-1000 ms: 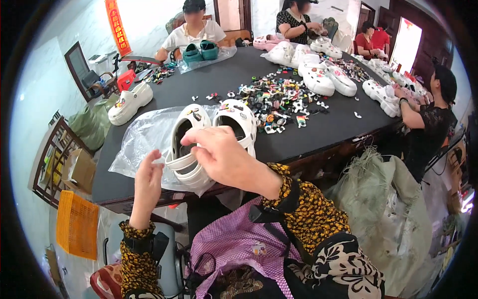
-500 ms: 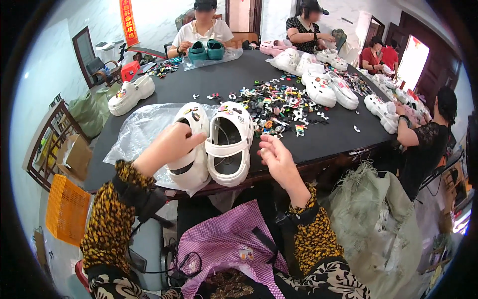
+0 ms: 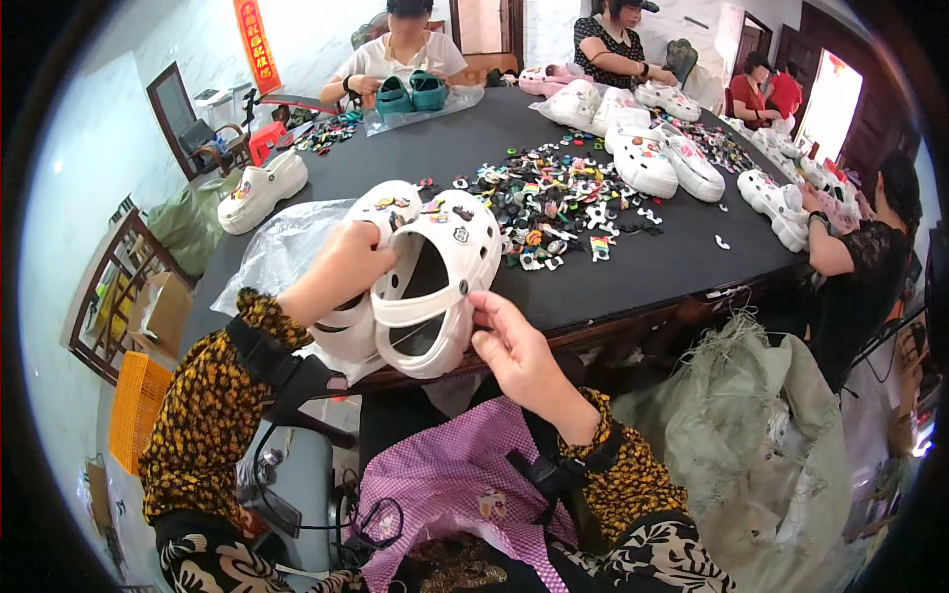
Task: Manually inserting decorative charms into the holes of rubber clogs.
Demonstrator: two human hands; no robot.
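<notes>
Two white clogs with charms on their toes are before me at the near table edge. The right clog (image 3: pixel 458 237) is tilted, its opening and heel strap facing me. The left clog (image 3: pixel 336 341) lies partly behind my left hand (image 3: pixel 348 269). That hand is closed at the inner rim of the right clog, between the pair, with its fingertips hidden. On the right clog's outer side, at the strap joint, my right hand (image 3: pixel 519 356) pinches with fingers and thumb. Clear plastic wrap (image 3: pixel 282 247) spreads beneath and left of the pair.
Loose colourful charms (image 3: pixel 554 208) are heaped beyond the clogs on the black table (image 3: pixel 395 148). Another white clog pair (image 3: pixel 262 193) stands at left, more white clogs (image 3: pixel 647 163) at right. Co-workers sit around the table, one by green clogs (image 3: pixel 410 94). A woven sack (image 3: pixel 741 415) stands by my right.
My right hand has come in from beside the right clog and now grips its side. The right clog has tilted. My left hand has stayed on the pair.
</notes>
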